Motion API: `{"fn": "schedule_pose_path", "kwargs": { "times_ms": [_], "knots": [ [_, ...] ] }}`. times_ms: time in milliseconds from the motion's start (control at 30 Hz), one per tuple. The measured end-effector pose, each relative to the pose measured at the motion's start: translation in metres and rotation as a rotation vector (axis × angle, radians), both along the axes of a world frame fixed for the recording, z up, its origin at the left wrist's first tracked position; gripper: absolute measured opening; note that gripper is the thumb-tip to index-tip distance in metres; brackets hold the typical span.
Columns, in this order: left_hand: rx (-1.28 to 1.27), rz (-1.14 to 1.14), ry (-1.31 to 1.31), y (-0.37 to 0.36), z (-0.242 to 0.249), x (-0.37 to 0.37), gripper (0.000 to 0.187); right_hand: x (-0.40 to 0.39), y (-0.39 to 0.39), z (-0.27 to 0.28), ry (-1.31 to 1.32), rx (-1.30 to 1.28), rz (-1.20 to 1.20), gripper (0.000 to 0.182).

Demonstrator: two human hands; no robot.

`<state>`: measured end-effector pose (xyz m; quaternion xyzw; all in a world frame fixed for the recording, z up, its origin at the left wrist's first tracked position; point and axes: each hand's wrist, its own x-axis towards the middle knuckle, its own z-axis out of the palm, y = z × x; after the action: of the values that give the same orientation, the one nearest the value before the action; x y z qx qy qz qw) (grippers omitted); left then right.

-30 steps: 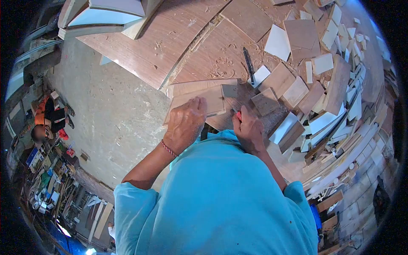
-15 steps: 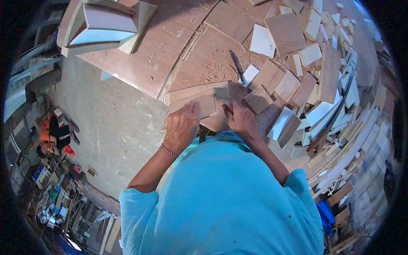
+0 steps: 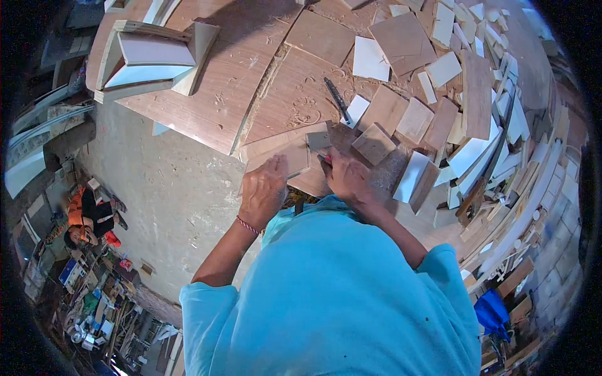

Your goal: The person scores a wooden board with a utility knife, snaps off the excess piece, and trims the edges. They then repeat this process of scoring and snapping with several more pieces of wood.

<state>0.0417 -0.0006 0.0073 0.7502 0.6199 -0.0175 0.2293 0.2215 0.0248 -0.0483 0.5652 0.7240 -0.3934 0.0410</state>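
Near the frame's centre, the left hand point(image 3: 263, 190) presses flat on a thin wooden panel point(image 3: 282, 150). Just right of it, the right hand point(image 3: 347, 177) is closed around a red-handled tool point(image 3: 325, 158) at the panel's right edge.

Scattered plywood offcuts point(image 3: 401, 41), dark tool point(image 3: 337, 99) among wood shavings, white-faced wooden frame point(image 3: 153, 56), concrete floor point(image 3: 169, 188)

Person seen from the head camera: a loose turquoise short-sleeved shirt point(image 3: 338, 294) covers torso and shoulders, its sleeves ending above the elbows, with a few small dark specks on the fabric. A thin red-and-white braided thread bracelet point(image 3: 246, 225) circles the left wrist. Both hands are bare.
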Motion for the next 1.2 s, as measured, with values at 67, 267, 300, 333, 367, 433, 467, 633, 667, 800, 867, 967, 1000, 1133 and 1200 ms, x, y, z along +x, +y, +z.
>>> {"fn": "schedule_pose_path", "kwargs": {
  "times_ms": [67,267,300,333,367,433,467,633,667,800,867,967,1000,1133,1200],
  "knots": [
    [0.008,-0.015,0.008,-0.001,0.000,0.001,0.030,-0.001,-0.001,-0.016,-0.022,0.014,0.017,0.020],
    [-0.008,0.011,0.013,0.001,0.000,-0.001,0.030,-0.001,-0.003,-0.016,0.080,0.034,-0.111,0.020],
    [-0.002,0.013,0.009,0.002,-0.001,-0.002,0.030,-0.001,-0.002,-0.010,0.083,0.036,-0.112,0.020],
    [-0.002,0.014,0.002,0.001,-0.001,-0.002,0.030,0.001,-0.004,-0.003,0.086,0.000,-0.098,0.020],
    [-0.008,0.010,0.000,0.001,-0.001,-0.002,0.030,0.003,-0.006,0.004,0.086,-0.038,-0.086,0.020],
    [-0.013,0.021,-0.017,0.004,0.000,-0.002,0.029,0.006,-0.004,0.015,0.063,-0.085,-0.072,0.021],
    [-0.013,0.018,-0.018,0.004,0.001,-0.002,0.029,0.007,-0.003,0.018,0.044,-0.129,-0.051,0.021],
    [0.006,0.016,-0.018,0.002,-0.001,-0.002,0.027,0.000,0.002,0.010,0.008,-0.114,-0.045,0.021],
    [0.006,0.015,-0.017,0.003,0.000,-0.002,0.027,-0.002,0.004,0.005,0.014,-0.116,-0.049,0.021],
    [0.005,0.010,-0.023,0.000,-0.002,-0.003,0.027,-0.005,-0.002,-0.014,-0.006,-0.083,-0.076,0.023],
    [0.042,0.000,-0.023,0.002,-0.004,-0.005,0.028,-0.004,-0.005,-0.025,0.038,-0.013,-0.112,0.024],
    [-0.015,0.011,0.013,0.005,-0.001,-0.003,0.028,-0.003,-0.009,-0.022,0.067,-0.024,-0.154,0.024],
    [-0.034,0.019,0.011,0.007,0.001,-0.003,0.028,-0.003,-0.010,-0.017,0.070,-0.024,-0.154,0.024],
    [0.024,0.011,-0.022,0.004,-0.004,-0.004,0.027,0.002,-0.016,-0.009,0.025,-0.043,-0.102,0.023],
    [0.018,0.006,-0.011,0.004,-0.002,-0.003,0.026,0.002,-0.014,-0.011,0.042,-0.039,-0.079,0.023]
  ]
}}
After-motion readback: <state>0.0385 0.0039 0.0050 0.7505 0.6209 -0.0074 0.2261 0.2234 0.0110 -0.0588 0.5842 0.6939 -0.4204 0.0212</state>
